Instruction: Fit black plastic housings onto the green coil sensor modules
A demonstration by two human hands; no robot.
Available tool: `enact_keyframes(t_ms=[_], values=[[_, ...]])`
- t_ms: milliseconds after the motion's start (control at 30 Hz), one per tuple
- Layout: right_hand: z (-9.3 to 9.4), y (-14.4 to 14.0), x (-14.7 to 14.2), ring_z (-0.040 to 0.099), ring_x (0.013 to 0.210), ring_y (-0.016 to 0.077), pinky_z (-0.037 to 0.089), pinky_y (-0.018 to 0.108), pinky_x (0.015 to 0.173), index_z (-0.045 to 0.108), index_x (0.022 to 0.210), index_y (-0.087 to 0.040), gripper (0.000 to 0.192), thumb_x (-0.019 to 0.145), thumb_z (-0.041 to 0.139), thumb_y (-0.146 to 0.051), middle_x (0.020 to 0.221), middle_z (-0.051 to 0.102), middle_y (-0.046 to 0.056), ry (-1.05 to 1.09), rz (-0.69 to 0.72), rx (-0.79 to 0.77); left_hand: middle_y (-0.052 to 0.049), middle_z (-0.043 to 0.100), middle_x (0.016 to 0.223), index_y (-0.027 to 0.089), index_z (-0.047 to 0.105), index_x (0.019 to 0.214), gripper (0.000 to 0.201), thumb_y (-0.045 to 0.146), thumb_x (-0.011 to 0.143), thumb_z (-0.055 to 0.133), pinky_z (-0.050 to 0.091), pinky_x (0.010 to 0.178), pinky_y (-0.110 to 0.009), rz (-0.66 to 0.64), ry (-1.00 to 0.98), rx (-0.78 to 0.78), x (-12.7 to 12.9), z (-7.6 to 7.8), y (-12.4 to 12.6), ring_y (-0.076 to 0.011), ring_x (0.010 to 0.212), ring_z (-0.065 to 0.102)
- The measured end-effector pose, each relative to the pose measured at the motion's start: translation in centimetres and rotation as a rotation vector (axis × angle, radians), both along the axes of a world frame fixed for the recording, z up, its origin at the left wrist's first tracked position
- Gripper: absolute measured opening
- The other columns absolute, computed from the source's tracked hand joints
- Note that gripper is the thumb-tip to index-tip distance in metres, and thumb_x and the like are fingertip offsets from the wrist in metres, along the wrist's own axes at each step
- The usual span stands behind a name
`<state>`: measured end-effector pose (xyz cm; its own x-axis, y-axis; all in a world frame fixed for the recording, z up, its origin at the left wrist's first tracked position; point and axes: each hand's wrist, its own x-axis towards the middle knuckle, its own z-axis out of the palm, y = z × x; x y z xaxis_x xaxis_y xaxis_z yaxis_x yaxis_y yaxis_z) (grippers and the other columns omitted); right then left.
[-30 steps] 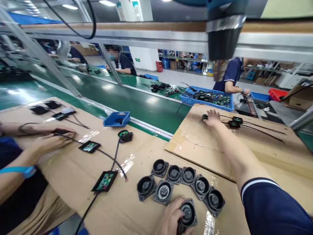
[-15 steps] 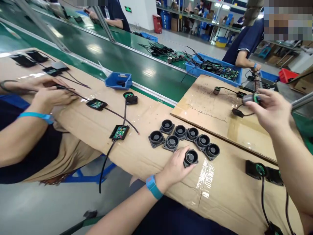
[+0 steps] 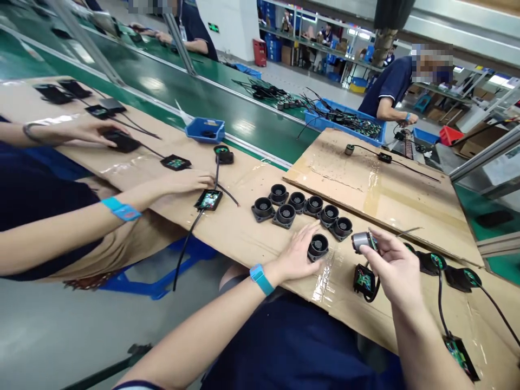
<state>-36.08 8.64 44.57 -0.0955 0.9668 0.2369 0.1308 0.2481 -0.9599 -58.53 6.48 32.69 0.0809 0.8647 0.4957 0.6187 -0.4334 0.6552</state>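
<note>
My left hand (image 3: 298, 253) rests on the cardboard, its thumb and fingers curled round a black round housing (image 3: 318, 246) with a square flange. Just to the right, my right hand (image 3: 396, 265) pinches a small silver motor (image 3: 361, 241) above the cardboard, its flat face turned toward the housing. From the motor hangs a cable with a green circuit board in a black case (image 3: 364, 279). Several more black housings (image 3: 284, 214) stand in a cluster behind my left hand, their round openings facing up.
A co-worker's hands (image 3: 189, 181) handle black parts on the left. One circuit board case (image 3: 209, 200) with cables lies near them. A raised cardboard sheet (image 3: 337, 162) holds another motor with cable. Behind are blue bins (image 3: 205, 131); wired assemblies (image 3: 461, 355) lie at right.
My right hand has brought the motor and its cabled board from the raised sheet down and left, near the housing. My left hand stays at the housing. The co-worker's hand reached toward the nearby board.
</note>
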Motion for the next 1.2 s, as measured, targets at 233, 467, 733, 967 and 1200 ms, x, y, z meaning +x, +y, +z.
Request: enact_keyframes(t_ms=[233, 467, 733, 967, 1200], values=[[-3.6, 0.7, -0.9, 0.071, 0.105, 0.0264, 0.06, 0.044, 0.094, 0.068, 0.118, -0.014, 0.053, 0.073, 0.084, -0.037, 0.114, 0.074, 0.014, -0.017, 0.169, -0.124, -0.015, 0.06, 0.127, 0.018, 0.051, 0.129, 0.08, 0.041, 0.064, 0.092, 0.047, 0.107, -0.055, 0.198, -0.097, -0.022, 0.8, -1.0, 0.3, -0.0348, 0.124, 0.055], [-5.7, 0.5, -3.5, 0.073, 0.093, 0.0245, 0.061, 0.043, 0.09, 0.062, 0.135, -0.017, 0.057, 0.085, 0.073, -0.043, 0.108, 0.076, 0.01, -0.34, 0.178, 0.03, -0.009, 0.064, 0.129, 0.022, 0.053, 0.129, 0.054, 0.017, 0.079, 0.074, 0.048, 0.109, -0.048, 0.092, -0.112, -0.028, 0.4, -0.8, -0.6, -0.0266, 0.123, 0.059], [-7.4, 0.0, -5.6, 0.071, 0.106, 0.0286, 0.059, 0.044, 0.096, 0.066, 0.128, -0.015, 0.045, 0.093, 0.064, -0.043, 0.121, 0.071, 0.015, -0.707, 0.141, 0.493, -0.016, 0.06, 0.132, 0.015, 0.053, 0.132, 0.053, 0.009, 0.08, 0.062, 0.051, 0.11, -0.05, 0.144, -0.069, 0.117, 0.7, -1.6, -0.9, -0.0291, 0.125, 0.057], [-8.0, -0.6, -6.3, 0.066, 0.113, 0.029, 0.057, 0.044, 0.099, 0.071, 0.114, -0.017, 0.035, 0.093, 0.064, -0.044, 0.125, 0.066, 0.017, -0.779, 0.114, 0.534, -0.016, 0.059, 0.131, 0.016, 0.053, 0.131, 0.054, 0.004, 0.079, 0.055, 0.051, 0.111, -0.048, 0.124, -0.134, 0.149, 0.7, -1.7, -1.0, -0.0272, 0.126, 0.057], [-8.8, 0.5, -6.0, 0.063, 0.116, 0.0308, 0.055, 0.051, 0.1, 0.064, 0.124, -0.017, 0.04, 0.092, 0.064, -0.041, 0.124, 0.066, 0.016, -0.698, 0.24, 0.512, -0.013, 0.059, 0.131, 0.018, 0.052, 0.132, 0.061, 0.001, 0.074, 0.055, 0.049, 0.113, -0.049, 0.071, -0.195, 0.092, 0.6, -1.6, -0.8, -0.0266, 0.126, 0.057]])
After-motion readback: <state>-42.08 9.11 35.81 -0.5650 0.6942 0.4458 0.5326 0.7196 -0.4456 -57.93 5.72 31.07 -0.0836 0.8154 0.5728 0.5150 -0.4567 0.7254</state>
